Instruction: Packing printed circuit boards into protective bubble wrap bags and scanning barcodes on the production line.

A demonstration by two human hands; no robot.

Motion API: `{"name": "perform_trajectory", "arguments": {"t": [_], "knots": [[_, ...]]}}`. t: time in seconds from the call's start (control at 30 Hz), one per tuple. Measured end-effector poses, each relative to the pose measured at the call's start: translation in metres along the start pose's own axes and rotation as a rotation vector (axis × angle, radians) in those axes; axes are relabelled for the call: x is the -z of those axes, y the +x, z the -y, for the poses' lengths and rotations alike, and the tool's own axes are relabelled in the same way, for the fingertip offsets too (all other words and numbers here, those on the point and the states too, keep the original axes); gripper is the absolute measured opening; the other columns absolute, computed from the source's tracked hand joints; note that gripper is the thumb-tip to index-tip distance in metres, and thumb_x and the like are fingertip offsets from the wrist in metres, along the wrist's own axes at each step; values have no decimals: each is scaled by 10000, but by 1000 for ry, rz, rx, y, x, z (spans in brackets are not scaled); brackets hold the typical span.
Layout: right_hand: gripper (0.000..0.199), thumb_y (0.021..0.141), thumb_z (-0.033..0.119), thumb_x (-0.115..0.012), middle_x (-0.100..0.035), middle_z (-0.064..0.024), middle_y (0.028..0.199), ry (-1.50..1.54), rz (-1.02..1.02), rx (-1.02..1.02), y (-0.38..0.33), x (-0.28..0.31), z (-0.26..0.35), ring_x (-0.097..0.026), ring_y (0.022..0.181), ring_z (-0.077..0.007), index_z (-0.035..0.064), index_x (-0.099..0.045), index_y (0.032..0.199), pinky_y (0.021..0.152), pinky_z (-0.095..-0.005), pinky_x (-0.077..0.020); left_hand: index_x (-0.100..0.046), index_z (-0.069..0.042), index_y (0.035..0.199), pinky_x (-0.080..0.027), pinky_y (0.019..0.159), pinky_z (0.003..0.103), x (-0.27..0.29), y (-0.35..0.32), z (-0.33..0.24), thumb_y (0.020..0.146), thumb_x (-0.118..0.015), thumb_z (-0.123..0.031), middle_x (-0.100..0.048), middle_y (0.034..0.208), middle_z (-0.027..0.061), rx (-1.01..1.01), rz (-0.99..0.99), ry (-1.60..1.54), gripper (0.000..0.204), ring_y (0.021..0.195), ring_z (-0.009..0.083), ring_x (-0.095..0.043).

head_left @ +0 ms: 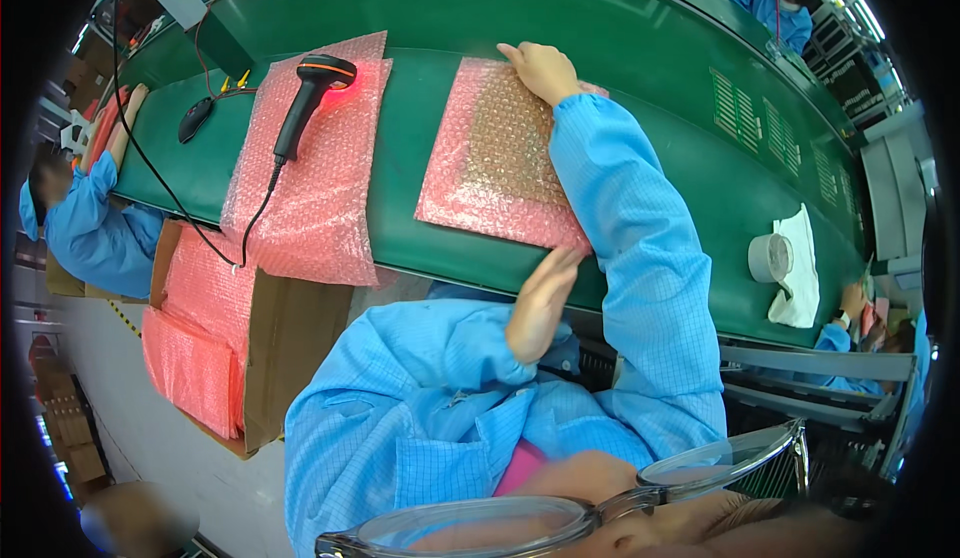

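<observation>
A pink bubble-wrap pouch (480,163) with a brownish flat item inside lies on the green conveyor belt (400,168). My right hand (540,68) rests flat on its far top corner, fingers together. At the pouch's near edge my left hand (540,303) stands with fingers extended, its fingertips touching the pouch's lower corner. Both arms wear light blue sleeves. Neither hand grips anything.
A stack of pink bubble wrap (305,173) lies to the left with a black barcode scanner (312,98) on it, glowing red. A black mouse (195,118) sits further left. A cardboard box (250,343) holds more pink wrap. A tape roll (770,258) on white cloth lies right. People in blue work nearby.
</observation>
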State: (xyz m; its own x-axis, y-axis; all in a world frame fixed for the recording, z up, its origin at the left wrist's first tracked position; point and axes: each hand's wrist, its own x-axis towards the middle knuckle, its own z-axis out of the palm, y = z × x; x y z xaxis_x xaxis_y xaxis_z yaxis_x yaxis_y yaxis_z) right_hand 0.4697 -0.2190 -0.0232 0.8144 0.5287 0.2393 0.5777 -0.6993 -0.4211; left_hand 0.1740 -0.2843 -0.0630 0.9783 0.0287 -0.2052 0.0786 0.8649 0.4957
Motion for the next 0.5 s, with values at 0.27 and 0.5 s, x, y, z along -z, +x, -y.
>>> {"name": "perform_trajectory", "arguments": {"t": [0.27, 0.5], "knots": [[311, 844, 224, -563, -546, -209, 1049, 41, -542, 225, -104, 32, -61, -517, 975, -346, -29, -534, 1023, 862, -391, -407, -460, 7, 1156, -355, 931, 376, 45, 28, -163, 807, -596, -206, -494, 1147, 148, -857, -335, 1642, 431, 1081, 252, -467], [496, 866, 337, -539, -619, -225, 950, 328, -140, -312, -171, 30, -42, -605, 869, -340, -73, -477, 1137, 769, -380, -464, -462, 17, 1185, -395, 885, 339, 67, 81, -198, 817, -622, -323, -567, 1010, 97, -99, -488, 1111, 526, 1017, 194, -522]]}}
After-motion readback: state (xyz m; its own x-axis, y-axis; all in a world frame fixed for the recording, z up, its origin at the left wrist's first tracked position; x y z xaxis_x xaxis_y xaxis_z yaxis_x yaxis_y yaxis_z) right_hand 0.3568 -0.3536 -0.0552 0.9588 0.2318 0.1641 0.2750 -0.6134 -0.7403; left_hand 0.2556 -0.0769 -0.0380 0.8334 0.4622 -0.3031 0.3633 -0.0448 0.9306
